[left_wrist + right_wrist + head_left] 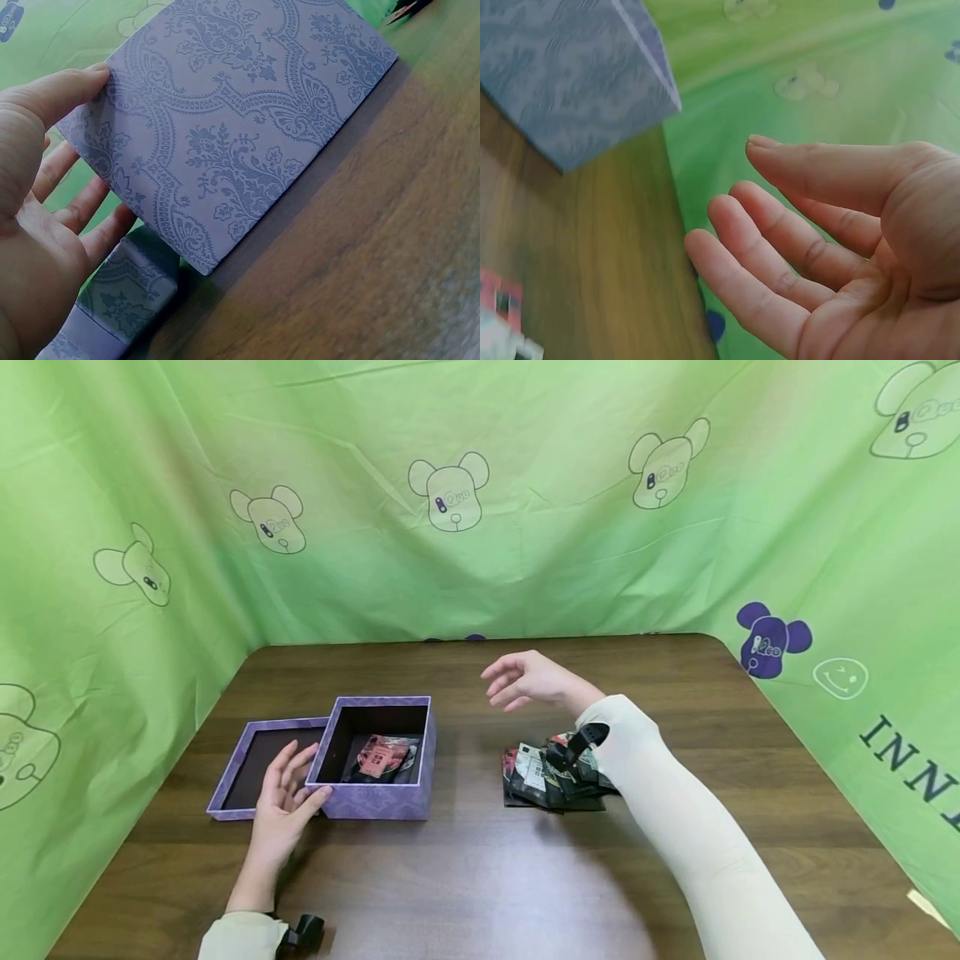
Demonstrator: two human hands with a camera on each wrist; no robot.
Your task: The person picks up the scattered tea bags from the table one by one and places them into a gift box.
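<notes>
A purple patterned box (375, 802) stands uncovered, with several reddish and dark packets (380, 757) on its dark floor. My left hand (287, 789) is at its near left corner. The thumb touches the front wall by the rim, and the other fingers spread loosely along the left side, over the lid (238, 770). In the left wrist view the thumb tip lies on the patterned wall (225, 127). To the right, my right hand (534, 681) is raised with relaxed fingers and an empty palm. Below its wrist lies a pile of dark printed packets (543, 777).
The lid lies inside up, close against the box's left side. A brown wooden table (450, 893) carries everything. Green printed cloth (525, 568) hangs behind the table and along both sides.
</notes>
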